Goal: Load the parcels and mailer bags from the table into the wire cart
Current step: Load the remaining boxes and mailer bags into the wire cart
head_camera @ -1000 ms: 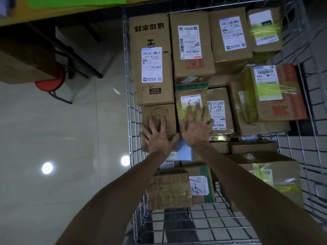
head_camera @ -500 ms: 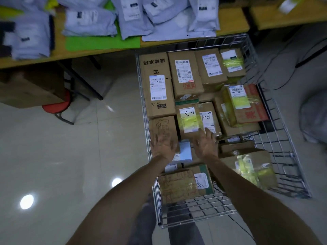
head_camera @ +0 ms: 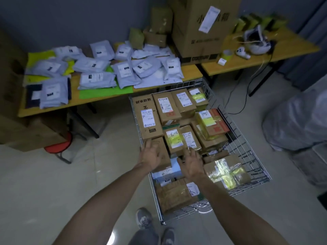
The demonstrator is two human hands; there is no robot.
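Note:
The wire cart [head_camera: 246,149] stands on the floor in front of the table [head_camera: 106,97], packed with several labelled cardboard parcels [head_camera: 150,117]. My left hand [head_camera: 150,154] hovers over a small brown box [head_camera: 161,152] at the cart's left side, fingers relaxed and holding nothing. My right hand [head_camera: 190,162] is spread above the taped parcels near the cart's middle, also holding nothing. Several grey mailer bags [head_camera: 96,80] lie heaped across the table top, with a few small cardboard parcels [head_camera: 155,35] at its back.
A large cardboard carton [head_camera: 200,29] stands where the two tables meet. The right table [head_camera: 292,48] carries a headset, tape and cables. A red stool [head_camera: 58,146] and a brown box sit under the left table. A large grey sack [head_camera: 299,121] lies on the floor at right.
Both hands have lifted off the parcels and drawn back toward me. The view has pulled back and tilted up, so the table with its mailer bags now shows.

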